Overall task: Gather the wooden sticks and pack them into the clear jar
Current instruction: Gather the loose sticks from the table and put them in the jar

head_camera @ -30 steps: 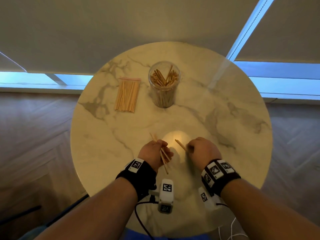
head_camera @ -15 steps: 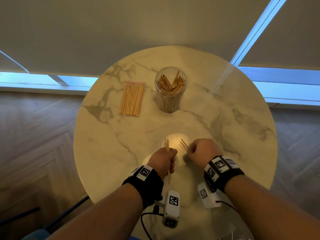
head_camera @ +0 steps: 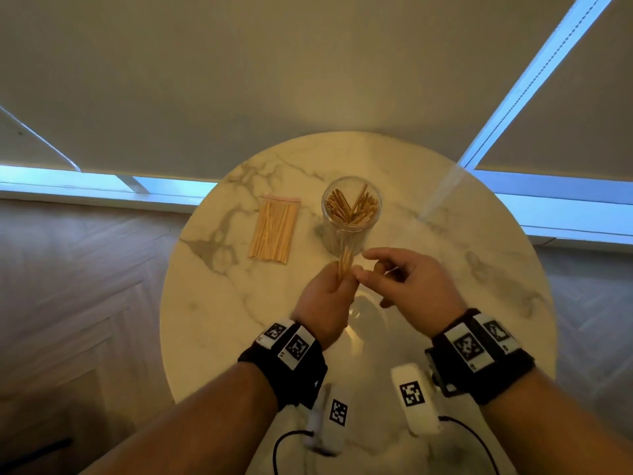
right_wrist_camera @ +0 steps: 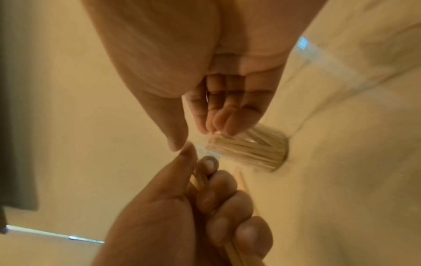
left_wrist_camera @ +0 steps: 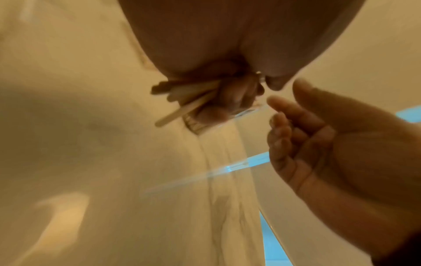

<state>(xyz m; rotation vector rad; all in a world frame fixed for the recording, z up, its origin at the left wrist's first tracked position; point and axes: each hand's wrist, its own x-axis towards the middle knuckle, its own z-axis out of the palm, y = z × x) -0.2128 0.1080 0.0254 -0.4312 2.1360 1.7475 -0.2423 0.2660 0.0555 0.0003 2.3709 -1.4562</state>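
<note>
Wooden sticks point(head_camera: 345, 265) are being gripped as a small bundle in the left hand point(head_camera: 327, 303), whose fingers are curled round them, with the tips pointing up and away toward the clear jar point(head_camera: 350, 214). From the left wrist view the lower ends of the bundle are being shown poking out below the curled fingers point(left_wrist_camera: 237, 93). Just beside it, the right hand point(head_camera: 412, 286) is being held with its fingers loosely extended and its thumb tip close to the left thumb; nothing is clearly being grasped by it, although a thin blurred streak near its fingers cannot be identified. Both hands are being held above the round marble worktop point(head_camera: 479, 286), in front of the jar. Inside the upright jar, many more sticks are being kept, leaning in several directions. To the jar's left, a flat clear bag of sticks point(head_camera: 274, 229) is lying on the worktop, apart from the jar.
</note>
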